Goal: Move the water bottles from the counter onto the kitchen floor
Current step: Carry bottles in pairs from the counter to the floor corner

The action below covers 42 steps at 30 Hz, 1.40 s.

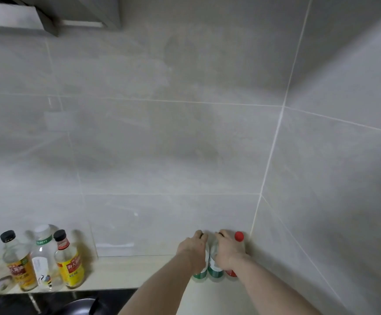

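Observation:
Three water bottles stand side by side in the counter's back right corner against the tiled wall. My left hand (pixel 194 245) is wrapped over the top of the left green-labelled bottle (pixel 200 275). My right hand (pixel 227 247) is closed over the top of the middle green-labelled bottle (pixel 215 270). Both caps are hidden under my hands. A red-capped, red-labelled bottle (pixel 239 237) stands just right of my right hand, tight in the corner. All three bottles rest on the pale counter (pixel 125 271).
Three condiment bottles stand at the counter's back left: a yellow-labelled one (pixel 20 263), a clear white-capped one (pixel 42 258) and another yellow-labelled one (pixel 70 262). A black pan (pixel 80 306) sits on the dark stovetop below. A range hood (pixel 37 17) hangs at the upper left.

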### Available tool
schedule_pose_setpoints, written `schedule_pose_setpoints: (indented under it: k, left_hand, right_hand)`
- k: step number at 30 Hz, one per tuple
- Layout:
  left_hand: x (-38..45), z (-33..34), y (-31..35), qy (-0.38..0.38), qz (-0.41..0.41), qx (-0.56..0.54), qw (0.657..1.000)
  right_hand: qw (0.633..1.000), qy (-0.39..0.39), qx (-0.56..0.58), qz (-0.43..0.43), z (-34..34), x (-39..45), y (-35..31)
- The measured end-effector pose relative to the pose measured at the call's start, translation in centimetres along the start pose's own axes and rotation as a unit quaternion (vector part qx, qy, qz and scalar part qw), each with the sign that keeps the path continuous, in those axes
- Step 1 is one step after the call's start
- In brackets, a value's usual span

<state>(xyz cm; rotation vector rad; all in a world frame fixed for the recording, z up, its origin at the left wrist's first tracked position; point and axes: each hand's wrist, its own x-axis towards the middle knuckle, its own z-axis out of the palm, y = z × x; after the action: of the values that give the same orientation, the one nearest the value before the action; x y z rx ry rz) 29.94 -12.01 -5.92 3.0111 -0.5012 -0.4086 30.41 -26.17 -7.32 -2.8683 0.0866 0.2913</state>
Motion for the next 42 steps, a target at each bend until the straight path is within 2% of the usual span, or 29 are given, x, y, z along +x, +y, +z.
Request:
schedule_pose_setpoints:
  k: [6,8,12,15,21,26,31,35,42]
  left_hand:
    - [-0.9,3.2,-0.2,0.001,-0.023,-0.027,0.999]
    - [-1.6,4.7,0.1,0.036,-0.011,-0.060,0.997]
    - [-2.7,5.6,1.6,0.128,0.022,-0.110,0.985]
    - [-3.7,5.4,1.3,0.141,-0.007,-0.121,0.983]
    - [-9.0,5.5,-1.0,0.186,-0.051,-0.221,0.956]
    - [-17.2,3.7,-2.5,0.199,-0.072,-0.273,0.938]
    - [-28.1,2.9,-4.9,0.222,-0.089,-0.284,0.928]
    - [-37.6,2.7,-7.5,0.245,-0.113,-0.308,0.912]
    - [-54.6,5.0,-13.7,0.281,-0.203,-0.318,0.882]
  right_hand:
    - [0.999,0.039,-0.014,-0.009,1.2,-0.6,0.6]
    - [0.999,0.049,-0.021,-0.013,2.1,-1.3,0.9]
    - [0.996,0.058,0.061,-0.002,3.4,-3.1,1.0]
    - [0.993,0.056,0.100,0.016,3.8,-5.0,1.5]
    - [0.985,0.052,0.150,0.062,3.3,-9.5,2.2]
    - [0.994,0.006,0.109,0.010,1.1,-14.7,-0.4]
    - [0.985,-0.052,0.159,-0.041,0.9,-20.5,-4.7]
    - [0.976,-0.062,0.179,-0.107,1.2,-25.9,-10.0]
    - [0.950,-0.059,0.187,-0.243,2.6,-35.1,-22.1]
